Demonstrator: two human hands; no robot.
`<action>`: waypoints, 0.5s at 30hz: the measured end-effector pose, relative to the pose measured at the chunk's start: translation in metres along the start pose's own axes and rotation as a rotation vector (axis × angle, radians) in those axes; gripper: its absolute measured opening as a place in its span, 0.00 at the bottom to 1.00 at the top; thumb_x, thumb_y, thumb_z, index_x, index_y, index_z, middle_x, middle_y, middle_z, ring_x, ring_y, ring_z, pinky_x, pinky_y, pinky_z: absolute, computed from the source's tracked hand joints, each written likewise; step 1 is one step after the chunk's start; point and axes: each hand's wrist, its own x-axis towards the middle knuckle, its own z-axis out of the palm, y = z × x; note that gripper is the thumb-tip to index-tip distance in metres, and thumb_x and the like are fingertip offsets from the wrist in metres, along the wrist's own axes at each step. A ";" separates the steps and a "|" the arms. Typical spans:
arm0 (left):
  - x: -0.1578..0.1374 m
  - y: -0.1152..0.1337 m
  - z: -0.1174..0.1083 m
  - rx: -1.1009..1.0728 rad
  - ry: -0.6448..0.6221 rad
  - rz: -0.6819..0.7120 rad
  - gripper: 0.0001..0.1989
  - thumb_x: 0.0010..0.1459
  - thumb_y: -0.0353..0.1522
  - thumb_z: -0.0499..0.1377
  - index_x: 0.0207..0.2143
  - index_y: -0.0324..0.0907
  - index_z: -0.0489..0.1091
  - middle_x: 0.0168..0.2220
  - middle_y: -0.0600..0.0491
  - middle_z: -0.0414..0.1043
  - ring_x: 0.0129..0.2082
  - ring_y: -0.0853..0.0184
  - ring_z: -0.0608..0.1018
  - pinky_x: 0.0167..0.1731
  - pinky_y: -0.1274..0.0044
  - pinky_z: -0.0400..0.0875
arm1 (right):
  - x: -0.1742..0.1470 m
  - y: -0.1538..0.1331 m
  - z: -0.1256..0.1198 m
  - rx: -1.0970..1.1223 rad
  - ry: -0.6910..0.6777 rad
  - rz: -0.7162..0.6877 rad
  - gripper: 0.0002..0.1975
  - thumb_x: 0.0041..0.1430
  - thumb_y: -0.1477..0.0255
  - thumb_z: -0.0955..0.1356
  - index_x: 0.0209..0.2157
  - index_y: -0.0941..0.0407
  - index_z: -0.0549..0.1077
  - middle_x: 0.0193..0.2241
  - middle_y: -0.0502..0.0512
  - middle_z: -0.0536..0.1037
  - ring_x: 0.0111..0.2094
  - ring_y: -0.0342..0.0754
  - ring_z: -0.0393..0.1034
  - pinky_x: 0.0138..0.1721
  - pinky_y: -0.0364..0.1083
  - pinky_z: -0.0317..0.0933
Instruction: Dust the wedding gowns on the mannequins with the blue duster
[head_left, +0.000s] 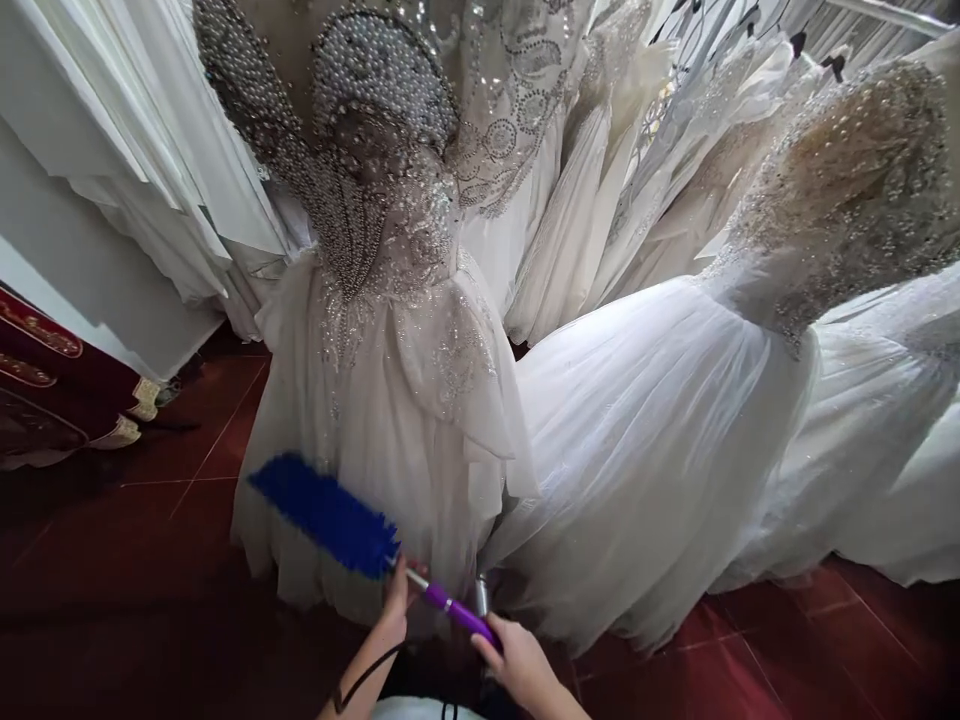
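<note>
A duster with a fluffy blue head (326, 515) and a purple handle (461, 610) lies slantwise across the lower middle of the head view. My right hand (517, 655) is closed around the end of the purple handle. Farther up, my left hand (399, 592) grips the metal shaft just below the blue head. The head is in front of the skirt of a white beaded gown (382, 400); whether it touches the fabric I cannot tell. Beside my right hand stands a short silver metal piece (481, 594), mostly hidden.
Another full white gown (660, 400) spreads to the right, with more dresses hanging on a rack (892, 15) behind. White garments (150, 130) hang at the left above a dark red ornate item (60, 380). The floor (202, 440) is red tile.
</note>
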 end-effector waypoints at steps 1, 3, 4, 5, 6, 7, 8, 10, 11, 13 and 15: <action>-0.002 -0.014 -0.001 -0.077 0.065 -0.094 0.08 0.56 0.29 0.53 0.24 0.43 0.62 0.17 0.58 0.68 0.14 0.70 0.72 0.16 0.80 0.61 | -0.003 0.008 -0.004 -0.078 -0.043 -0.023 0.18 0.60 0.58 0.58 0.37 0.53 0.72 0.32 0.56 0.80 0.34 0.52 0.75 0.31 0.44 0.61; -0.011 -0.043 0.005 -0.195 0.152 -0.188 0.11 0.58 0.27 0.50 0.23 0.44 0.57 0.15 0.61 0.65 0.12 0.71 0.70 0.15 0.81 0.60 | -0.008 0.030 -0.021 -0.237 -0.082 -0.110 0.17 0.60 0.59 0.57 0.35 0.54 0.71 0.31 0.57 0.79 0.32 0.53 0.75 0.29 0.44 0.59; -0.018 -0.056 0.012 -0.235 0.170 -0.206 0.12 0.58 0.27 0.50 0.22 0.44 0.55 0.14 0.61 0.64 0.12 0.72 0.70 0.15 0.81 0.61 | -0.009 0.042 -0.034 -0.308 -0.081 -0.167 0.17 0.60 0.60 0.57 0.35 0.55 0.71 0.31 0.57 0.79 0.32 0.53 0.75 0.28 0.44 0.58; -0.026 -0.065 0.021 -0.271 0.158 -0.217 0.12 0.58 0.27 0.50 0.22 0.44 0.55 0.14 0.61 0.64 0.13 0.71 0.71 0.16 0.80 0.63 | -0.009 0.055 -0.050 -0.363 -0.073 -0.230 0.16 0.60 0.60 0.57 0.35 0.55 0.70 0.30 0.56 0.79 0.31 0.53 0.74 0.27 0.44 0.57; -0.036 -0.071 0.031 -0.313 0.125 -0.227 0.11 0.57 0.28 0.51 0.22 0.43 0.55 0.16 0.60 0.66 0.14 0.70 0.73 0.18 0.79 0.65 | -0.008 0.067 -0.067 -0.402 -0.053 -0.289 0.16 0.61 0.61 0.57 0.36 0.55 0.69 0.30 0.56 0.79 0.30 0.52 0.74 0.26 0.44 0.56; -0.048 -0.073 0.042 -0.357 0.075 -0.225 0.10 0.56 0.28 0.52 0.22 0.43 0.56 0.17 0.59 0.68 0.16 0.69 0.74 0.19 0.79 0.66 | -0.006 0.077 -0.086 -0.423 -0.025 -0.342 0.15 0.61 0.61 0.57 0.37 0.55 0.68 0.29 0.55 0.78 0.29 0.51 0.74 0.26 0.43 0.55; -0.061 -0.070 0.053 -0.397 0.011 -0.205 0.08 0.55 0.27 0.53 0.23 0.42 0.58 0.19 0.58 0.70 0.18 0.68 0.76 0.20 0.78 0.68 | -0.002 0.086 -0.106 -0.426 0.006 -0.386 0.15 0.61 0.61 0.57 0.37 0.55 0.67 0.29 0.54 0.78 0.29 0.50 0.73 0.26 0.43 0.54; -0.086 -0.053 0.078 -0.444 -0.118 -0.103 0.05 0.54 0.27 0.54 0.26 0.42 0.61 0.23 0.57 0.73 0.23 0.67 0.78 0.23 0.78 0.69 | 0.006 0.096 -0.144 -0.399 0.082 -0.440 0.16 0.61 0.60 0.57 0.39 0.56 0.66 0.29 0.54 0.78 0.28 0.49 0.73 0.27 0.43 0.55; -0.098 -0.041 0.091 -0.443 -0.175 -0.018 0.03 0.54 0.27 0.54 0.28 0.41 0.63 0.24 0.56 0.74 0.25 0.67 0.79 0.23 0.78 0.69 | 0.011 0.097 -0.159 -0.380 0.129 -0.449 0.16 0.61 0.59 0.57 0.40 0.56 0.65 0.30 0.54 0.78 0.29 0.48 0.73 0.28 0.43 0.56; -0.114 -0.013 0.117 -0.405 -0.276 0.197 0.02 0.53 0.30 0.56 0.30 0.41 0.64 0.27 0.54 0.75 0.28 0.66 0.79 0.26 0.79 0.70 | 0.020 0.095 -0.182 -0.324 0.225 -0.440 0.18 0.61 0.59 0.57 0.42 0.57 0.65 0.32 0.56 0.78 0.31 0.49 0.73 0.31 0.44 0.57; -0.118 0.009 0.142 -0.322 -0.353 0.427 0.08 0.51 0.35 0.59 0.31 0.41 0.65 0.28 0.53 0.75 0.30 0.65 0.79 0.28 0.78 0.71 | 0.031 0.094 -0.189 -0.228 0.274 -0.410 0.19 0.61 0.59 0.56 0.46 0.56 0.65 0.36 0.57 0.78 0.34 0.49 0.73 0.33 0.44 0.58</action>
